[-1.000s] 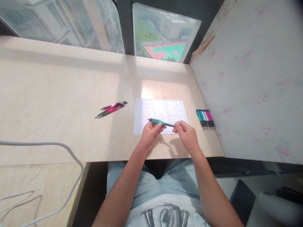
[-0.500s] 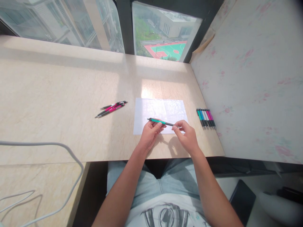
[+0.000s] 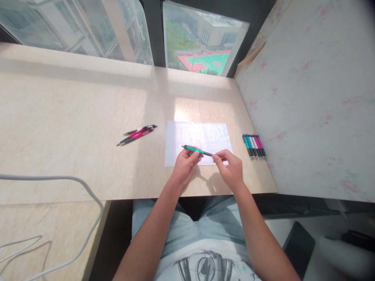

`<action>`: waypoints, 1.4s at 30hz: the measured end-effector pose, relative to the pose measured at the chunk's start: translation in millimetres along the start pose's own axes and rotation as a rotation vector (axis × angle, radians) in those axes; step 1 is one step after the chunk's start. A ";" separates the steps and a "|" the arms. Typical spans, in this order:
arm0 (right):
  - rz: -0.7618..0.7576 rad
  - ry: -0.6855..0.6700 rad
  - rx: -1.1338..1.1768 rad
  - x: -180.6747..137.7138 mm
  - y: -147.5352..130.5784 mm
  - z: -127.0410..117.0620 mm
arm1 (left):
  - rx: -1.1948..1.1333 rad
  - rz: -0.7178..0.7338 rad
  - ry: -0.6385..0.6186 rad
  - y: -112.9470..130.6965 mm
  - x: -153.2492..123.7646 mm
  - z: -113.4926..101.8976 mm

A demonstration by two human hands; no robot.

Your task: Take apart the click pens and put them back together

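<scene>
A green and black pen lies nearly level above a white sheet of paper, its clip end pointing left. My left hand is closed around the pen's green barrel, thumb on top. At the other end, my right hand pinches the black grip near the tip between thumb and fingers. The tip itself is hidden by those fingers. Both hands hover over the paper's front edge and cast shadows on the table.
Pink, white and black pens lie in a loose pile on the table at left. Several coloured pens form a neat row by the papered wall. A grey cable loops across the left front.
My right fingers have closed in slightly to the left over the pen's tip, which showed a little more before. My left hand keeps the same hold.
</scene>
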State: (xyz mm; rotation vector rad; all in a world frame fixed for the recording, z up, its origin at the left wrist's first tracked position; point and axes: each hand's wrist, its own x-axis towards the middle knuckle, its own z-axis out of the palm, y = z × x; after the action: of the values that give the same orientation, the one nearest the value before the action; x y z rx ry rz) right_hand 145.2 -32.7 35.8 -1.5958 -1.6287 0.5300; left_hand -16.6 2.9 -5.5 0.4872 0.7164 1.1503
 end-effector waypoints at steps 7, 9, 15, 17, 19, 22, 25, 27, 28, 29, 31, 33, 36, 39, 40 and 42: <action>-0.018 -0.007 -0.084 0.1 -6.4 0.9 | -0.005 0.027 -0.023 -2.4 2.0 -2.8; -0.013 -0.014 -0.103 -1.2 -6.8 2.1 | -0.001 0.036 -0.016 -1.7 1.9 -2.4; 0.018 -0.308 -0.009 -0.8 -4.0 6.7 | 0.103 0.045 -0.032 1.4 -0.9 0.8; 0.032 -0.267 0.055 3.3 -5.2 8.9 | 0.187 0.067 -0.054 1.1 -2.0 1.4; 0.075 -0.135 0.162 8.8 -8.7 11.9 | 0.285 0.101 -0.078 0.2 -3.0 1.8; 0.122 -0.082 0.307 15.7 -15.7 17.8 | 0.383 0.114 -0.143 -0.8 -4.4 3.0; 0.159 -0.094 0.420 18.3 -19.6 21.1 | 0.393 0.098 -0.166 0.5 -5.8 5.1; 0.193 -0.037 0.541 19.0 -18.6 17.7 | 0.398 0.105 -0.150 2.3 -6.4 5.9; 0.207 0.001 0.607 19.7 -17.0 13.7 | 0.392 0.112 -0.135 3.2 -6.4 6.0; 0.221 0.041 0.664 20.6 -14.9 8.3 | 0.373 0.118 -0.118 3.9 -6.1 5.7; 0.263 0.109 0.747 23.2 -9.8 -5.3 | 0.291 0.122 -0.083 4.5 -5.0 4.1; 0.302 0.189 0.879 25.5 -4.7 -19.6 | 0.190 0.110 -0.058 4.2 -3.2 1.7; 0.279 0.282 1.305 25.9 2.4 -34.5 | 0.095 0.075 -0.037 2.8 0.1 -2.3; 0.242 0.286 1.690 23.8 8.1 -38.7 | 0.059 0.064 -0.038 1.8 2.3 -4.8; 0.249 0.282 1.757 23.1 9.3 -38.6 | 0.057 0.063 -0.039 1.8 2.5 -5.0; 0.274 0.283 1.819 22.1 10.6 -37.8 | 0.059 0.060 -0.035 2.0 2.4 -4.7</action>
State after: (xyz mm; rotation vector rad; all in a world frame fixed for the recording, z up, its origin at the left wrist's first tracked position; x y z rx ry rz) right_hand 182.8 -18.4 56.1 -0.3691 -0.2115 1.2892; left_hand -20.7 5.8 -7.9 0.5801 0.7108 1.1768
